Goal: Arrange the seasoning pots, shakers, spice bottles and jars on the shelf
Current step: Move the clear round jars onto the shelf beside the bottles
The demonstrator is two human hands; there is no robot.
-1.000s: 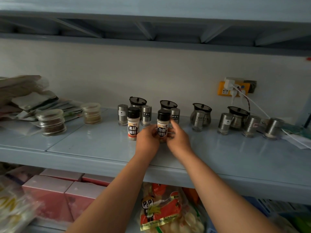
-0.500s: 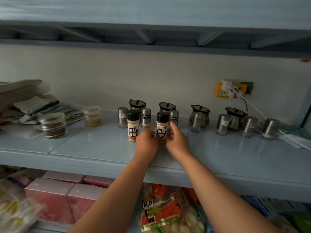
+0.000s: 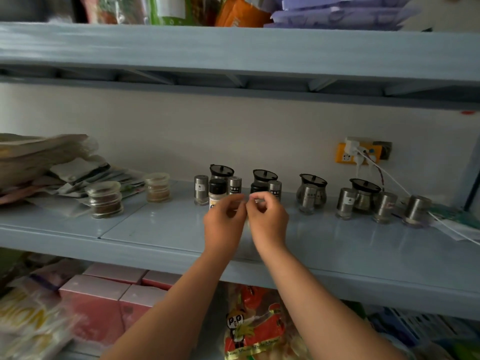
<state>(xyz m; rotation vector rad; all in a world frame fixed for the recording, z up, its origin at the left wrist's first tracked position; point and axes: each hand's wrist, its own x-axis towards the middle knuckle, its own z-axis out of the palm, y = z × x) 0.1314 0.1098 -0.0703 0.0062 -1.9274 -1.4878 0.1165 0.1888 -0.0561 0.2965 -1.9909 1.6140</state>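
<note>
Both the left hand (image 3: 225, 220) and the right hand (image 3: 267, 216) hover loosely curled, holding nothing, before the pepper bottles (image 3: 217, 189); next likely fetching another shaker.

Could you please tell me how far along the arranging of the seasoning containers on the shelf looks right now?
Mostly done: the pots and steel shakers stand upright in clusters along the shelf, like the lidded pot. The left hand and right hand hover by the black-capped pepper bottle, gripping nothing visible. The stacked jars at left remain apart.
</note>
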